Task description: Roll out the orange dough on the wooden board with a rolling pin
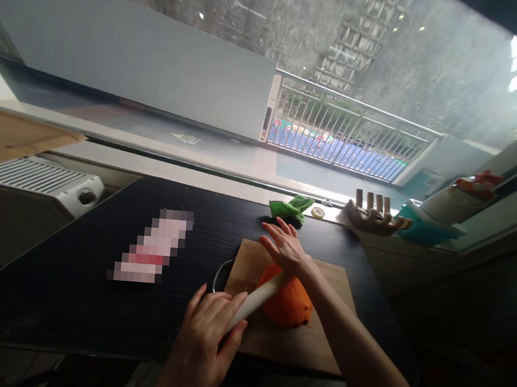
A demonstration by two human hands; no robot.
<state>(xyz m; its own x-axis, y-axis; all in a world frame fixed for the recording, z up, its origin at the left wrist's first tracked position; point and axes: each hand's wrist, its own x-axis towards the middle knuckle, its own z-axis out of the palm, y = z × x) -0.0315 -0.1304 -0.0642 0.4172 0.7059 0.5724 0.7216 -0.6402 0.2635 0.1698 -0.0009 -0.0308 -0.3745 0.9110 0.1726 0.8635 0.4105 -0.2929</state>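
Note:
On a wooden board (268, 346) lies a thick slab of orange dough or clay (292, 306), its kind not certain. A pale rolling pin (256, 301) rests slantwise across it. The near end of the pin is in my left hand (207, 332), fingers bent over it and thumb alongside. At the far end, my right hand (286, 246) lies with its palm against the pin, fingers stretched out and spread. The pin's two tips are hidden under the hands.
A green cloth (291, 208) and a roll of tape (318, 212) are by the window side of the black table (71, 298). A blurred-out item (153, 248) lies left. Beyond are a wooden rack (373, 211), a teal container (430, 228) and a radiator (40, 182).

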